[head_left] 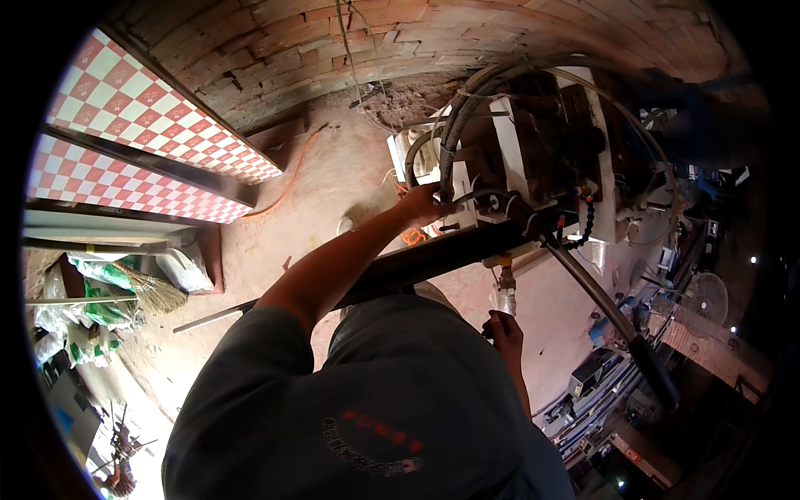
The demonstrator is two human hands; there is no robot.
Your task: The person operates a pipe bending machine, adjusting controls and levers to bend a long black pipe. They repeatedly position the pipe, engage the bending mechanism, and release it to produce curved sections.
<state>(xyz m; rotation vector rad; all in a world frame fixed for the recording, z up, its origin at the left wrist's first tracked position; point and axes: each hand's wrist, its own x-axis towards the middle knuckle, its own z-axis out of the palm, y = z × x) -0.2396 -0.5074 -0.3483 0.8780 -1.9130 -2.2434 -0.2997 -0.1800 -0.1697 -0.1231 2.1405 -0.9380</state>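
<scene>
Working with left hand [423, 206] against a dark hose [451, 150], right hand [506, 330] well apart, near a metal fitting [507, 282], can't tell if gripping either tbh.

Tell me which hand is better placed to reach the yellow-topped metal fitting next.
Probably the right hand: in the picture it is just below the yellow-topped metal fitting, near its lower end. The left hand is up at the corrugated hose, with the dark beam between it and the fitting.
</scene>
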